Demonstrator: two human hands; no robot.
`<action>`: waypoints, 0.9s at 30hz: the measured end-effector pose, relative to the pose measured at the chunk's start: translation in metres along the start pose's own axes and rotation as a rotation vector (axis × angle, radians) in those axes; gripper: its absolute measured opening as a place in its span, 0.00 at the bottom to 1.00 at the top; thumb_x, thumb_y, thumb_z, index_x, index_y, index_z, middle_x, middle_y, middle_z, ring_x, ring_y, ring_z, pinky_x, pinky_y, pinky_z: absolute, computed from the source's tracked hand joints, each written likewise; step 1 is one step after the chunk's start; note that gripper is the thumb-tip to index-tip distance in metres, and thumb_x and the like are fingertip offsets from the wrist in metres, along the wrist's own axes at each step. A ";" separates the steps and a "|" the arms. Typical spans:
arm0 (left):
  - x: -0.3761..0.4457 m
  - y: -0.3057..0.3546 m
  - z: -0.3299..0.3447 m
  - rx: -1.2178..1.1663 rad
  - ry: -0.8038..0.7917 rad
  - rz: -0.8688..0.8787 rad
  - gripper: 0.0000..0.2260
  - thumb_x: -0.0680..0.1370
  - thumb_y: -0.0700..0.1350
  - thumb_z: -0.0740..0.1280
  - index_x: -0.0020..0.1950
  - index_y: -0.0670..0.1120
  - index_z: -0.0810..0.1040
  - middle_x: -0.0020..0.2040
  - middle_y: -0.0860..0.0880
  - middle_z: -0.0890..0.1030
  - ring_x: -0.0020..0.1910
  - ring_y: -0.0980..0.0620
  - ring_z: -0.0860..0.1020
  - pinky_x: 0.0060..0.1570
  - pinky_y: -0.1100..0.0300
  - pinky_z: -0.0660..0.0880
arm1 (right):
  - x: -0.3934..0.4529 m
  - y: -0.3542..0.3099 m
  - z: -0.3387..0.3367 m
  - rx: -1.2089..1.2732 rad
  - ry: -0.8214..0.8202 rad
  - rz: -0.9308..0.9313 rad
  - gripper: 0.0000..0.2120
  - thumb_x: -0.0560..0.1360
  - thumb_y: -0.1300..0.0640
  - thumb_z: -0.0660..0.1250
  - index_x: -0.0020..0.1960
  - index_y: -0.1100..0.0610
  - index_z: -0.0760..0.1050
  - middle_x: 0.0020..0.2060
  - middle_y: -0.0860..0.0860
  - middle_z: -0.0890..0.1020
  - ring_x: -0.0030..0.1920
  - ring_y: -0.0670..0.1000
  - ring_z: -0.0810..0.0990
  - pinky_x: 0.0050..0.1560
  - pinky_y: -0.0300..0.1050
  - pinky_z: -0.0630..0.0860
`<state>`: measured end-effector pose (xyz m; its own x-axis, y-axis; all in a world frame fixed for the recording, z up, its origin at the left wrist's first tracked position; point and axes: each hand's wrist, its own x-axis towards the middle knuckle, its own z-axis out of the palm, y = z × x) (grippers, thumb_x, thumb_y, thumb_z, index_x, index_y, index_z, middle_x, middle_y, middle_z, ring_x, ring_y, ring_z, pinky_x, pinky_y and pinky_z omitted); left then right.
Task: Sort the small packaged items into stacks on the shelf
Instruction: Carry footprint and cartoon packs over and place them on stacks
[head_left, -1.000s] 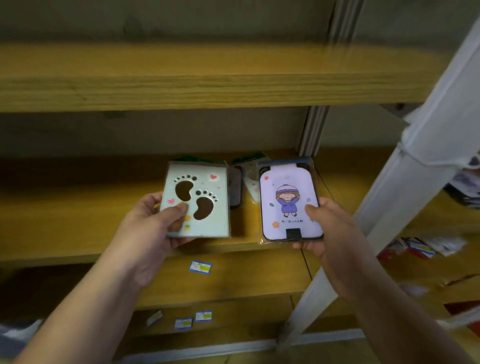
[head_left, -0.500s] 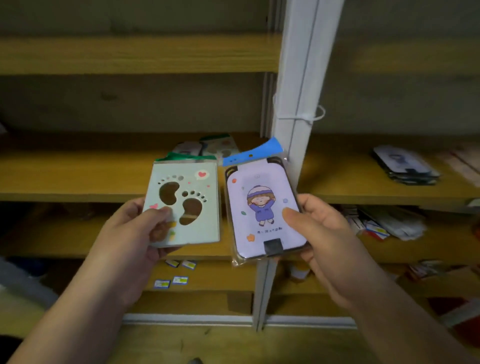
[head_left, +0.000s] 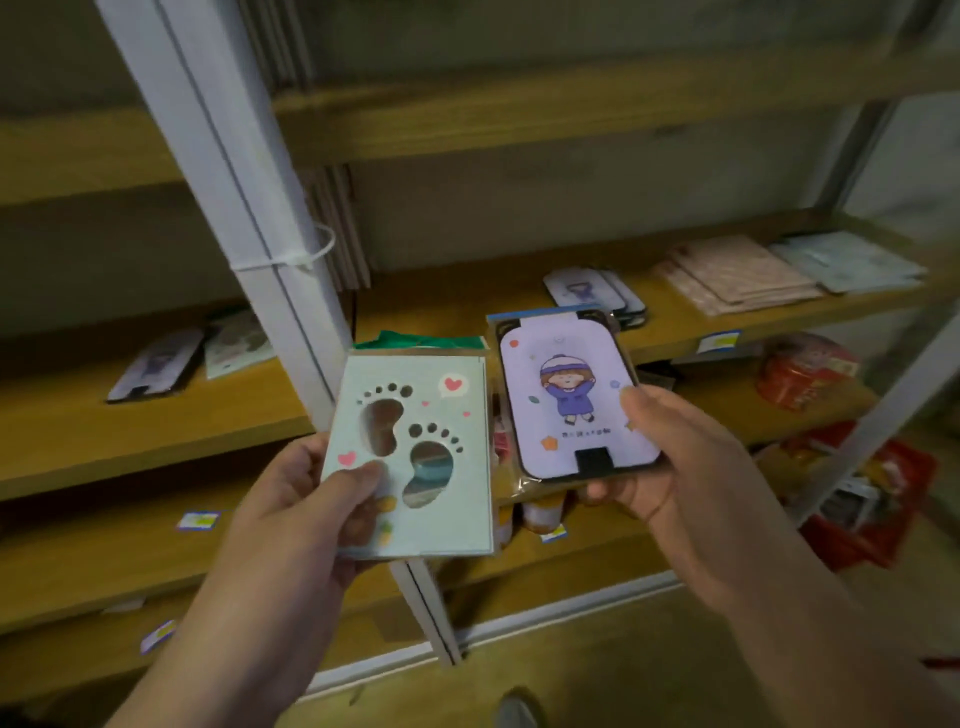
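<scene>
Left hand (head_left: 301, 499): grips footprint packet (head_left: 415, 457), thumb on front. Right hand (head_left: 675, 457): grips lilac cartoon packet (head_left: 571, 400). Matching lilac stack (head_left: 597, 293) on far shelf (head_left: 675, 332).

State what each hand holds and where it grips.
The left hand grips the footprint card at its lower left edge, thumb on the front. The right hand grips the purple cartoon pack at its lower right edge, thumb on the front.
</scene>
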<state>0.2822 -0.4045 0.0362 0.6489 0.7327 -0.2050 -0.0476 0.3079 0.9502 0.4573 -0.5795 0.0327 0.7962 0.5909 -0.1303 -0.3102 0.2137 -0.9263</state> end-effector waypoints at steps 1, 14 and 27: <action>0.008 -0.004 0.012 0.008 -0.016 -0.015 0.11 0.76 0.39 0.69 0.58 0.46 0.79 0.48 0.43 0.87 0.41 0.46 0.87 0.31 0.57 0.80 | 0.005 -0.002 -0.012 -0.007 0.040 -0.005 0.26 0.65 0.47 0.69 0.59 0.60 0.77 0.46 0.60 0.86 0.40 0.57 0.86 0.29 0.45 0.79; 0.158 -0.034 0.152 -0.039 -0.087 -0.076 0.11 0.77 0.42 0.71 0.57 0.53 0.77 0.47 0.49 0.88 0.44 0.47 0.87 0.35 0.53 0.82 | 0.103 -0.042 -0.121 -0.139 0.207 -0.067 0.11 0.71 0.49 0.72 0.49 0.53 0.84 0.50 0.59 0.86 0.49 0.60 0.86 0.43 0.53 0.82; 0.233 -0.027 0.156 -0.018 0.086 -0.011 0.14 0.76 0.44 0.71 0.60 0.55 0.78 0.52 0.48 0.85 0.42 0.50 0.86 0.31 0.60 0.80 | 0.267 -0.055 -0.106 -0.690 0.091 -0.027 0.10 0.79 0.50 0.67 0.49 0.57 0.79 0.43 0.56 0.85 0.34 0.51 0.83 0.39 0.54 0.82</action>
<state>0.5533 -0.3368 -0.0006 0.5822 0.7783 -0.2350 -0.0548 0.3260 0.9438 0.7421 -0.5156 0.0111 0.8488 0.5181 -0.1051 0.0875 -0.3338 -0.9386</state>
